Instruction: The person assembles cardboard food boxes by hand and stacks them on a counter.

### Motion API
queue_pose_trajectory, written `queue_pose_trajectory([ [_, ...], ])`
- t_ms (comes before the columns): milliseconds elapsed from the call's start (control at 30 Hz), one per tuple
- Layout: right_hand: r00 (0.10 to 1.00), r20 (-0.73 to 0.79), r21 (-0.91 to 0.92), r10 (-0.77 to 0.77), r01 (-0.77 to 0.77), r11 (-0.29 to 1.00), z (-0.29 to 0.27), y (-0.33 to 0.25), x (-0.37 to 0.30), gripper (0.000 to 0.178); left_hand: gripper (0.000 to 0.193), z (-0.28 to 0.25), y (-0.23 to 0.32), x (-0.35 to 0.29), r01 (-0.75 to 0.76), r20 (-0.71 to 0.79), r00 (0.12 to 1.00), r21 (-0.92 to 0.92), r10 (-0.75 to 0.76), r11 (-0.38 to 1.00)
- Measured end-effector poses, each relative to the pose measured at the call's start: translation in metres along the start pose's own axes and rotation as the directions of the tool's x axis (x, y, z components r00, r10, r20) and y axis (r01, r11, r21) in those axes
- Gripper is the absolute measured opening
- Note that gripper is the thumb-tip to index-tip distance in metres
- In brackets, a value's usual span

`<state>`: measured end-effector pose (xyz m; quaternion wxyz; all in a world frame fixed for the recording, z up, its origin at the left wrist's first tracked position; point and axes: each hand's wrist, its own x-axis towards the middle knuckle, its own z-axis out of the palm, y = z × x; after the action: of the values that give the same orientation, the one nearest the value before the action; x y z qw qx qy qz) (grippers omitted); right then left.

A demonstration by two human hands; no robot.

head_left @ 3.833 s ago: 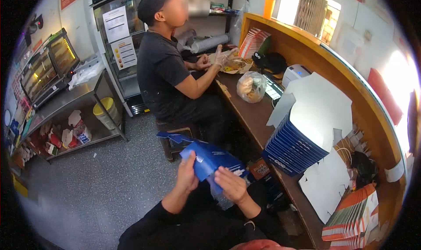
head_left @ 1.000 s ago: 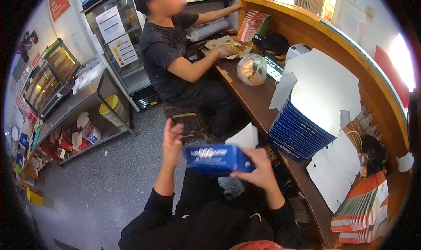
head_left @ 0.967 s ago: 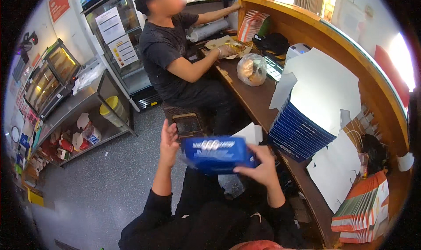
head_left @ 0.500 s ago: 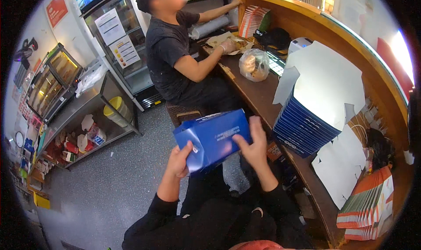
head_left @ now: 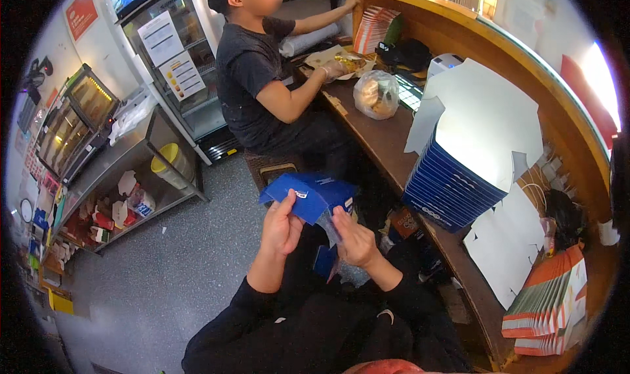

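A blue cardboard box (head_left: 308,195), partly folded with its flaps spread, is held over my lap with both hands. My left hand (head_left: 281,226) grips its lower left side, thumb on the blue panel. My right hand (head_left: 354,238) pinches the lower right flap just under the box. Both forearms are in black sleeves. To the right, a tall stack of flat blue-and-white box blanks (head_left: 467,156) lies on the wooden counter (head_left: 384,141).
A person in a dark shirt (head_left: 252,72) sits ahead at the counter, hands on food wrapping. A clear bag of food (head_left: 375,95) stands there. Orange-striped flat boxes (head_left: 548,305) lean at right. A metal shelf cart (head_left: 125,177) and a glass-door fridge (head_left: 177,59) stand at left.
The blue box has come down from chest height and tilted. Its flaps have opened out. My hands have shifted from its ends to its underside.
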<state>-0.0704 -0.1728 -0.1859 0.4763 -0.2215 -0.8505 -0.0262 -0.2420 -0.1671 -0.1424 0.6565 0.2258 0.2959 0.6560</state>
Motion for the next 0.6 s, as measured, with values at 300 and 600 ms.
queue_pose_trajectory([
  [300,0.846,-0.308,0.191,0.435,-0.393,0.900,0.000,-0.011,0.000,0.033,0.022,0.006,-0.035,-0.002,-0.121,0.058,0.990,-0.093,0.127,0.988],
  [600,0.989,0.127,-0.316,0.079,-0.035,0.948,-0.018,-0.008,0.018,0.042,0.028,-0.001,-0.052,0.005,-0.192,0.061,0.980,0.078,0.187,0.978],
])
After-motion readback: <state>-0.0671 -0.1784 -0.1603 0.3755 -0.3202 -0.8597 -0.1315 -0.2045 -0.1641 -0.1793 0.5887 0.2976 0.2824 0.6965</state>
